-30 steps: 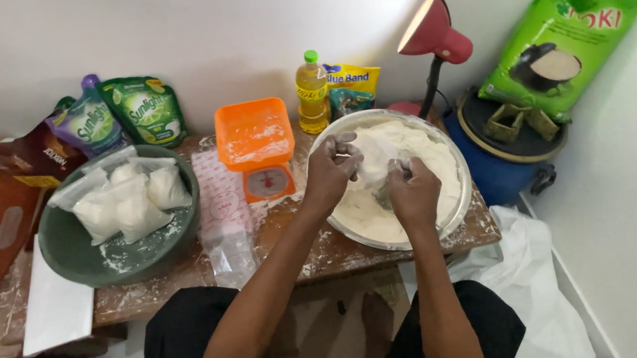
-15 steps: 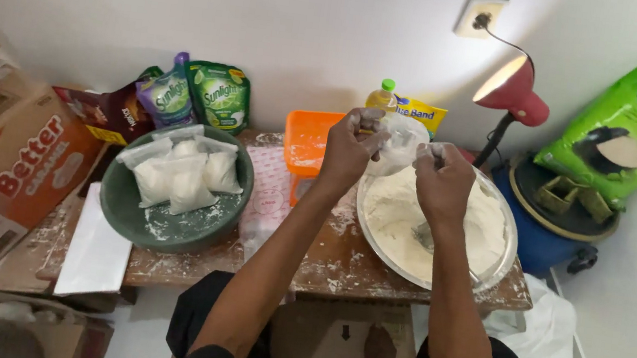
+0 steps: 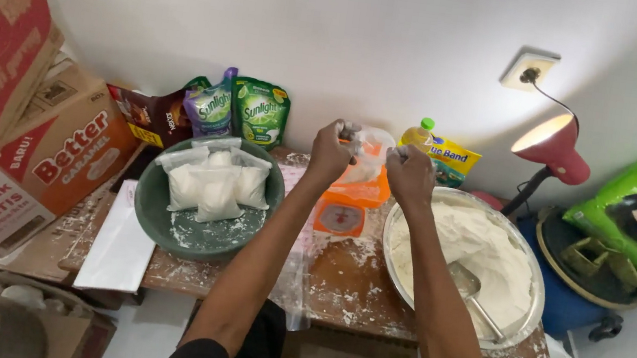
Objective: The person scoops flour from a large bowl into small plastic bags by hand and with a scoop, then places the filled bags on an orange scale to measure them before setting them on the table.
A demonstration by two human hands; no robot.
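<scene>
A small clear plastic bag (image 3: 372,147) holding white flour hangs upright between the left hand (image 3: 332,153) and the right hand (image 3: 409,175), each pinching one side of its top. It is raised above the orange kitchen scale (image 3: 348,199).

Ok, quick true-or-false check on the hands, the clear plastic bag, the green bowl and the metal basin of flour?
1. Both hands, left hand and right hand, hold the small clear plastic bag above the orange kitchen scale. True.
2. The round green bowl holds no bags. False: several filled white bags lie in it.
3. A metal scoop lies in the round metal basin of white flour. True.
4. The red desk lamp is off. False: its shade glows.
</scene>
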